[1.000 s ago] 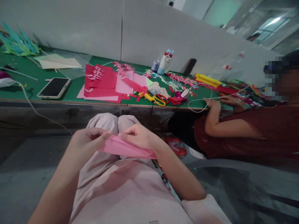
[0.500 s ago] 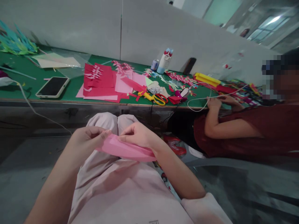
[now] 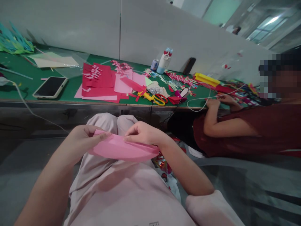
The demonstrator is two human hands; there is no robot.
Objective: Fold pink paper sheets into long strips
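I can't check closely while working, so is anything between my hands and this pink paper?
Nothing visible: your left hand and right hand both hold the pink paper directly, near its upper edge, above your lap. The red sheets lie apart on the green table.

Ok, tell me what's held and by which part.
Pink paper sheet, pinched along its upper edge: left hand near the left end, right hand near the middle.

It looks like a craft workshop: a long green tabletop [image 3: 72,88] stands against a grey partition [image 3: 80,25], with red sheets [image 3: 98,91], pink sheets [image 3: 121,85] and scissors [image 3: 148,96] along its near edge and cut paper frills [image 3: 180,78] toward its far edge. A co-worker [image 3: 265,131] sits at the near edge, farther right; a window [image 3: 261,35] shows beyond the partition's top.
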